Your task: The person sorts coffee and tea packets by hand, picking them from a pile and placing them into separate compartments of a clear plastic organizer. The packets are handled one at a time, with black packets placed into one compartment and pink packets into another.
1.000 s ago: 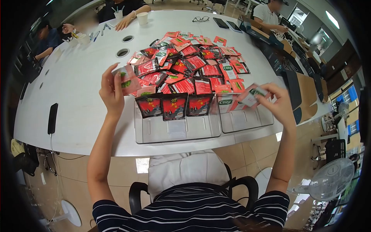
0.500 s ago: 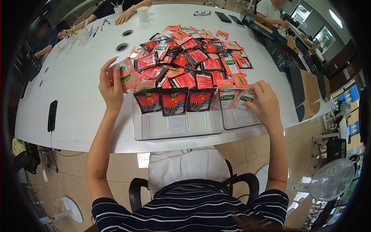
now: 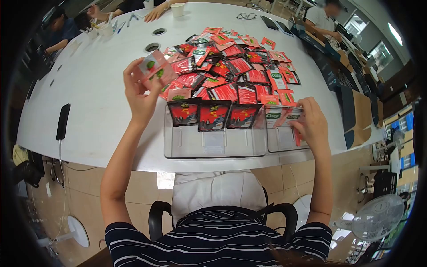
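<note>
My left hand [image 3: 143, 93] is closed on a pink tea sachet [image 3: 156, 70] with green leaf prints, lifted left of the sachet pile [image 3: 240, 66]. My right hand [image 3: 315, 124] is at the right end of the smaller clear bin [image 3: 284, 149], its fingers and thumb closed on a pink tea sachet [image 3: 298, 137] inside; the palm hides part of it. Beside those fingers, a Cozy sachet [image 3: 274, 116] stands against the bin's back wall. In the larger clear bin [image 3: 187, 151], three red and black coffee sachets [image 3: 213, 116] lean upright along the back.
Opened cardboard boxes [image 3: 353, 115] line the right table edge. Two phones [image 3: 269, 22] and glasses [image 3: 246, 16] lie at the back. A paper cup [image 3: 177, 10] and a person's hand [image 3: 156, 12] are at the far side. A black cabled device [image 3: 63, 121] lies left.
My left hand has raised and tilted its sachet, bringing the leaf prints into fuller view. At the small bin, my right hand's fingers have shifted and a pink sachet now shows below them.
</note>
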The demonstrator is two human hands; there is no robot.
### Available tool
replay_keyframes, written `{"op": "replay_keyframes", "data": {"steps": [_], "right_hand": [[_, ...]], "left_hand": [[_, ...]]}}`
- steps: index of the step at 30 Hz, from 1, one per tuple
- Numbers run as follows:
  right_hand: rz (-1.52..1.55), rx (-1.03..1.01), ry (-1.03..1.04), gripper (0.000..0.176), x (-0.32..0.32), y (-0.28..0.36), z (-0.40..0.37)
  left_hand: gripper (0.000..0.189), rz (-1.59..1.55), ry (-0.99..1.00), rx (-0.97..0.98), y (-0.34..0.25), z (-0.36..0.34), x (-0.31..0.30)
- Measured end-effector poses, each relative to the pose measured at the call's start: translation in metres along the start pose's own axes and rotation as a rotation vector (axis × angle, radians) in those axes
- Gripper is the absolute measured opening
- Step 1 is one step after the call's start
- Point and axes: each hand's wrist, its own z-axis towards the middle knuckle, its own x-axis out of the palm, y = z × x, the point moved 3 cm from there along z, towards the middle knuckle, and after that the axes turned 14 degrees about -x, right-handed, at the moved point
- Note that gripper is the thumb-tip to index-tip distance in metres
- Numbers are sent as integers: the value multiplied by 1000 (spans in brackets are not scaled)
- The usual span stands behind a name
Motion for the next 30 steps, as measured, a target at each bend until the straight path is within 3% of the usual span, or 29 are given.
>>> {"op": "replay_keyframes", "data": {"steps": [4,8,11,13,14,17,20,23,27,30], "right_hand": [[20,0,4,54,-8,4,4],[97,-17,6,48,-21,17,17],[159,-92,-51,38,-29,36,38],[258,-87,-70,32,-34,59,56],[374,-89,-76,22,-34,70,65],[804,-131,-27,16,-18,97,90],[1252,58,157,20,-4,124,120],[1503,183,289,27,6,146,139],[1354,-2,-13,26,25,148,152],[1251,-100,-283,25,13,125,150]], "left_hand": [[62,136,7,24,4,2,-6],[65,33,-23,36,-3,3,-1],[60,170,-37,78,-2,3,-5],[42,207,-58,161,-7,3,-7],[38,232,-46,232,-8,4,-8],[34,316,-59,434,-24,2,-11],[34,306,-65,522,-28,-2,-11],[33,336,-75,619,-35,-8,-11],[29,459,-22,698,-46,-16,-2],[34,354,13,721,-37,-14,2]]}}
